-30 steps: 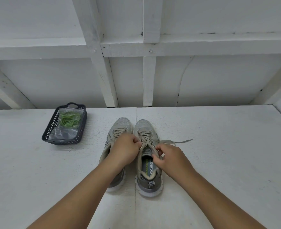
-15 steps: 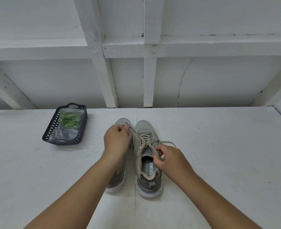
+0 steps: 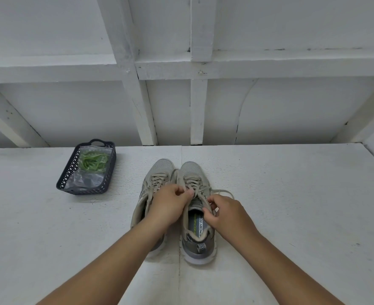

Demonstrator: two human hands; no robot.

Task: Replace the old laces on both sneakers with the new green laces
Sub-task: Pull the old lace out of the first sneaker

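Working the old lace loose on the right sneaker: my left hand has come back from its long pull half a second ago and pinches the lace near the top eyelets, and my right hand pinches it beside the tongue. So still unlacing; both sneakers sit mid-table, toes pointing away from me, long axis front-to-back, and the green laces wait bagged in the basket off left.

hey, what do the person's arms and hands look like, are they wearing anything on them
Both forearms are bare right to the bottom edge of the view: no sleeves show. The left hand and right hand wear no gloves, and no watch, bracelet or ring can be seen. Fingernails are short and unpainted as far as the view shows.
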